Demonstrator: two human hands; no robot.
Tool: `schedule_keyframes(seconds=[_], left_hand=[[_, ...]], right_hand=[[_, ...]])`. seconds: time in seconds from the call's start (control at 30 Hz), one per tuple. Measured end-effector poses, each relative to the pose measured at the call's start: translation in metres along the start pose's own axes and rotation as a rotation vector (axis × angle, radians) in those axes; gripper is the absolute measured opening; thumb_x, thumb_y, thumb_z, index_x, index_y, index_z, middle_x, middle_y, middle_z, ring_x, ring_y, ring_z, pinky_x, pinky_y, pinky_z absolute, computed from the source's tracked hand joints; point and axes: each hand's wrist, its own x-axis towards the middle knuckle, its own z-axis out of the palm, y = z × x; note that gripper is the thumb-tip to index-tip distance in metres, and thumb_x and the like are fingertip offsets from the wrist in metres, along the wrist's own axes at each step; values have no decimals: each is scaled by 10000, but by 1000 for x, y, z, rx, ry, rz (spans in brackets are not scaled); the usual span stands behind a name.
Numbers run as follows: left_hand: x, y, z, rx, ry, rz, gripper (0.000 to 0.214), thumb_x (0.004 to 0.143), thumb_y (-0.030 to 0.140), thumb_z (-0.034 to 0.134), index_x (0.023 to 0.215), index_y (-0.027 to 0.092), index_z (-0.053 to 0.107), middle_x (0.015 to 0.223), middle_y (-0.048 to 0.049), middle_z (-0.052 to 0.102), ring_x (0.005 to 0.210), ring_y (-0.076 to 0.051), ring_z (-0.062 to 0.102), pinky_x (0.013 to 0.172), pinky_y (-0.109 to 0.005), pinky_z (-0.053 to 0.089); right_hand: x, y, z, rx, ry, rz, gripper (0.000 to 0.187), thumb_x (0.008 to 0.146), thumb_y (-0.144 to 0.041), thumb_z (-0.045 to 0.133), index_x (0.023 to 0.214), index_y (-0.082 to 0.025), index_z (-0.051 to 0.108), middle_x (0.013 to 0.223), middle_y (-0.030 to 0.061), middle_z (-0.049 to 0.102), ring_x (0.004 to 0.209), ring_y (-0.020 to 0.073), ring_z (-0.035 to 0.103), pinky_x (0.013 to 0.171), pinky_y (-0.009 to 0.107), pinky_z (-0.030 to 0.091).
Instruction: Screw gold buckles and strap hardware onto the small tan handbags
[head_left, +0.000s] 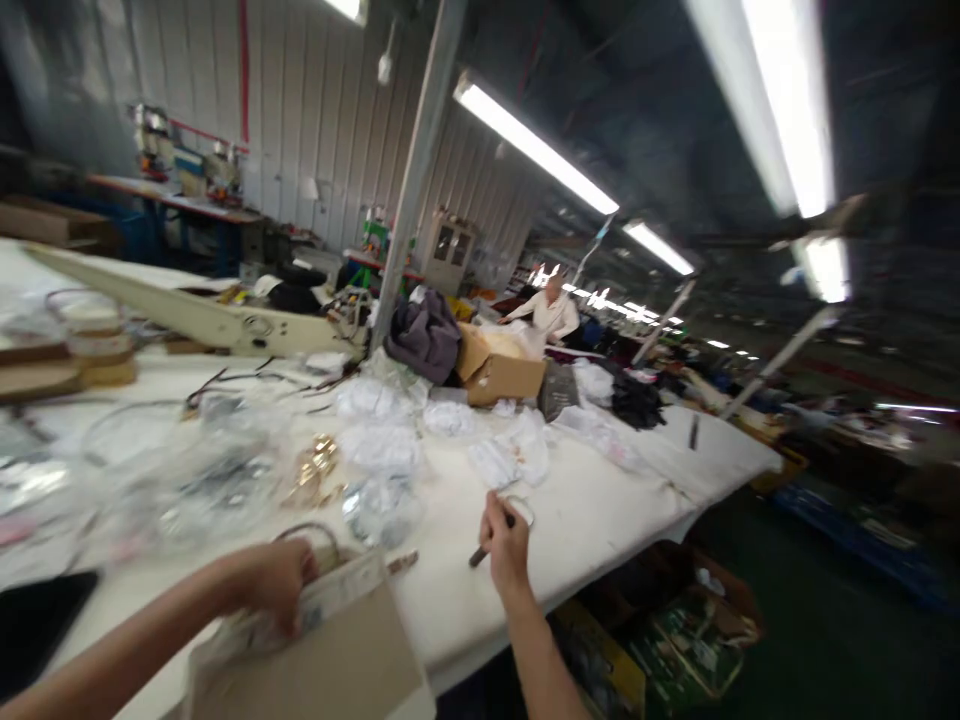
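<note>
My left hand point(281, 585) reaches over an open pale cardboard box point(352, 650) at the bottom of the view. Its fingers curl down by the box's opening, blurred and partly hidden. A thin dark loop point(315, 530) rises just beyond the box. Closed fingers of my right hand point(504, 540) hold a narrow dark strip point(477, 557) above the white table. A thin round loop shows just behind that hand; whether it joins the strip I cannot tell. A small brownish piece point(403, 562) lies beside the box.
On the white table point(600, 510) lie clear plastic bags point(217, 470), gold-coloured pieces point(319, 460) and white bundles point(379, 445). A cardboard box point(502, 375) and dark cloth point(424, 335) stand farther back by a metal post point(412, 180). Another person point(551, 310) works beyond. Crates point(682, 645) sit below the right edge.
</note>
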Motion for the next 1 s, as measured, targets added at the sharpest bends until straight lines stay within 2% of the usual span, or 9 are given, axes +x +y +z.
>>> schedule_keyframes(seconds=[0.03,0.1,0.23,0.33,0.43,0.5,0.6,0.8,1.0], left_hand=[[-5,3,2,-2,-13,-10,206,391,242,744,565,207,642,622,27,589,650,-210,546,596,-316,458],[-5,3,0,-10,-28,-29,228,383,203,751,595,190,670,676,-6,648,724,-240,589,642,-333,482],[9,-11,-3,-120,-78,-69,306,405,202,816,706,172,771,768,-37,730,796,-265,638,660,-332,507],[11,-15,0,-106,-91,-45,305,417,209,836,715,163,785,749,-34,720,766,-257,630,644,-329,497],[8,-11,0,-62,-84,-12,280,443,215,825,714,164,776,693,-6,673,721,-225,590,623,-312,459],[4,-9,-1,-38,-73,0,246,462,212,813,695,168,750,648,11,624,694,-210,556,612,-311,431],[-1,-5,-2,-13,-56,7,196,482,198,799,618,180,660,606,22,555,677,-199,512,616,-322,405],[-4,-3,-4,17,-45,27,275,484,193,817,551,197,551,589,34,488,689,-186,479,636,-318,408],[-5,-4,-3,31,-22,52,318,498,185,824,512,204,507,577,25,473,748,-212,504,682,-330,447]], right_hand=[[-5,-6,3,14,27,-19,684,863,-733,825,669,-236,397,535,-103,322,454,63,252,406,205,171],[-17,-18,14,38,-13,-101,682,929,-634,820,627,-235,356,523,-101,300,447,60,255,410,209,188],[-59,-50,59,158,-277,-211,634,1057,-439,737,598,-209,364,547,-83,286,452,66,263,444,241,214],[-97,-66,102,235,-448,-181,634,1088,-437,692,590,-212,369,547,-73,288,447,72,277,453,261,214],[-115,-61,140,267,-510,-116,652,1095,-488,670,584,-222,366,533,-76,284,430,71,284,438,265,214],[-119,-53,156,277,-524,-76,668,1089,-523,670,581,-228,352,522,-83,270,417,68,274,421,259,215],[-121,-43,168,292,-520,-21,683,1079,-545,679,581,-230,335,521,-87,261,409,62,256,408,252,221],[-130,-37,175,306,-530,14,672,1076,-517,696,577,-224,353,523,-81,278,419,66,268,423,254,224],[-141,-33,178,158,-506,-107,637,1104,-475,660,591,-227,373,548,-67,308,461,86,340,471,278,256]])
